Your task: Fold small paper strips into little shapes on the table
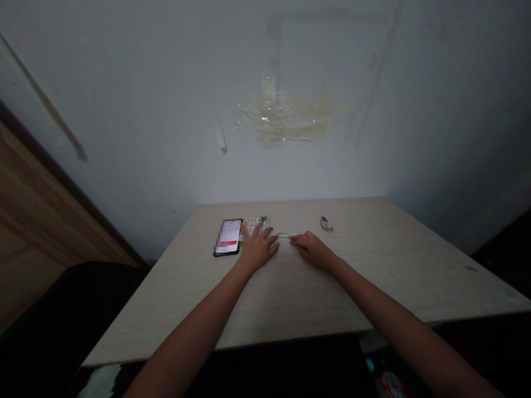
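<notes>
My left hand [255, 249] lies on the table with its fingers spread. Its fingertips reach over the lower edge of a printed sheet or booklet [251, 224], and one finger is at the left end of a thin white strip with green on it, like folded paper [284, 236]. At the strip's right end, my right hand [312, 250] has its fingers curled together and pressed on it. Part of the strip is hidden under those fingers. A phone [229, 236] with a lit screen lies just left of my left hand.
A small crumpled wrapper or scrap [326, 223] lies beyond my right hand. The pale wooden table [373, 276] meets a wall [166, 110] bearing peeling clear tape [286, 119]. A dark shape [78, 309] stands at the left, and items [390, 381] sit below the front edge.
</notes>
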Demonstrator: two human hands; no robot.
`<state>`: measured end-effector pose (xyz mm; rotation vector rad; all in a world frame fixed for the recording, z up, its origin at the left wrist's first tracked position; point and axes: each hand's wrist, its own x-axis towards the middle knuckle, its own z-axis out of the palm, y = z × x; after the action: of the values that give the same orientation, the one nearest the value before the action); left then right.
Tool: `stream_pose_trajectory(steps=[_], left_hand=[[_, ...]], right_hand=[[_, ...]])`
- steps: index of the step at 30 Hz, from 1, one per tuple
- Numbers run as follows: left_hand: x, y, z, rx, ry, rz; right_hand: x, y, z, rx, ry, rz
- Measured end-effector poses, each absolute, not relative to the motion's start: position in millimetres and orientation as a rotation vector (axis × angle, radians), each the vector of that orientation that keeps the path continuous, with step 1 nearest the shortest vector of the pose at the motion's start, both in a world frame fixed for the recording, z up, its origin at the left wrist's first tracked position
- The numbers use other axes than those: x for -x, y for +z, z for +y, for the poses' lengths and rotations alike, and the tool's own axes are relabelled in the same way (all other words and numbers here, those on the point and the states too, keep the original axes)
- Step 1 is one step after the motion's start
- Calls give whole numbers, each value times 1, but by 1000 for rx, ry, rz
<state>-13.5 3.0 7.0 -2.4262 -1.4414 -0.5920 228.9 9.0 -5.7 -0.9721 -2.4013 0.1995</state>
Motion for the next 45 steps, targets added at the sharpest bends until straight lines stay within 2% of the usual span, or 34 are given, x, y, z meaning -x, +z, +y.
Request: stream_pose_trajectory(steps=[14, 32, 45], left_hand=[[9, 4, 3, 2691, -626, -1413], [7, 4, 1, 2673, -626, -1452], [0, 10, -9, 2729, -670, -1299]], right_hand=[[-233, -12, 12, 941, 242, -2324], [-232, -7, 8, 942, 205, -2381], [-232, -11, 11, 965, 249, -2363]])
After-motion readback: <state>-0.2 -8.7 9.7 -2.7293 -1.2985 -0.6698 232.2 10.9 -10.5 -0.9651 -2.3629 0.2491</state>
